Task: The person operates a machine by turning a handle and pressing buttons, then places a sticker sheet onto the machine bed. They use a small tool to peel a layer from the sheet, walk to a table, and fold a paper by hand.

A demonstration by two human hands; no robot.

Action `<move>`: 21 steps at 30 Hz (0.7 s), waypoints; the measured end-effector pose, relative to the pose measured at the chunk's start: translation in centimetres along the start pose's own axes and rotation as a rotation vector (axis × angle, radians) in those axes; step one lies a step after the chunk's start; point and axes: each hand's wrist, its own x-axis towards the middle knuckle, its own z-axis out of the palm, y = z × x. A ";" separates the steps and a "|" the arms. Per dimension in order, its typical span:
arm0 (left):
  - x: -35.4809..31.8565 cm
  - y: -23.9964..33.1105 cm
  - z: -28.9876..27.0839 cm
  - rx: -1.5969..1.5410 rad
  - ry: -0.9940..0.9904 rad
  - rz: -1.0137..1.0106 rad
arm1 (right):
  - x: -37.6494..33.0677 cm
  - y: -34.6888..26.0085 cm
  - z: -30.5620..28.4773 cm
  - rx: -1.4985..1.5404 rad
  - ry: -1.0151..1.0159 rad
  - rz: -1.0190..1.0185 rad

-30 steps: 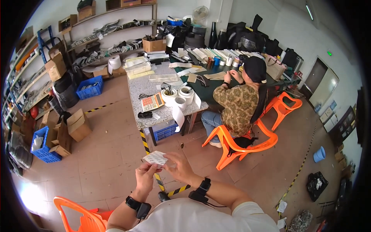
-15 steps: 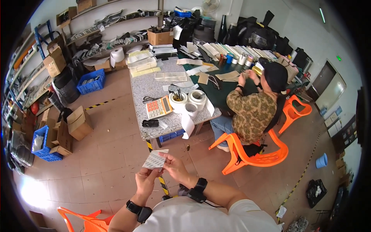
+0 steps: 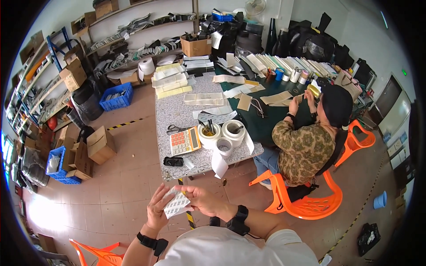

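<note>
A small white sheet with rows of grey marks [image 3: 176, 205] is held up in front of my chest; whether it is one sheet or a thin stack is hard to tell. My left hand [image 3: 156, 209] grips its left edge, fingers along the side. On the opposite side my right hand [image 3: 205, 201] holds it, index finger along the top edge and thumb by the lower right corner. Both wrists wear black bands. Beyond my hands, the nearest table [image 3: 202, 166] carries an orange-and-white calculator [image 3: 184, 141], a black case [image 3: 173, 161] and scissors [image 3: 175, 129].
A co-worker in a camouflage top [image 3: 306, 142] sits at the green part of the table, handling strips. Orange chairs [image 3: 306, 204] stand at right, another orange chair [image 3: 100, 253] lower left. Cardboard boxes [image 3: 101, 144] and a blue crate [image 3: 116, 96] are on the floor at left.
The sheet has tilted, showing more of its marked face. My left hand has moved up and slightly left along its edge. The view has shifted, so the table appears lower and further right.
</note>
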 end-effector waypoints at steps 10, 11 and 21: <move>-0.3 -0.1 3.9 -0.806 -0.055 -0.622 | 1.5 -0.4 -2.0 -0.072 0.113 -0.130; -0.1 -0.3 3.9 -0.914 -0.048 -0.663 | 1.6 -0.3 -2.1 -0.072 0.118 -0.130; 1.2 -3.6 1.8 -0.593 -0.145 -0.396 | 3.1 -0.2 -1.3 0.016 0.165 -0.125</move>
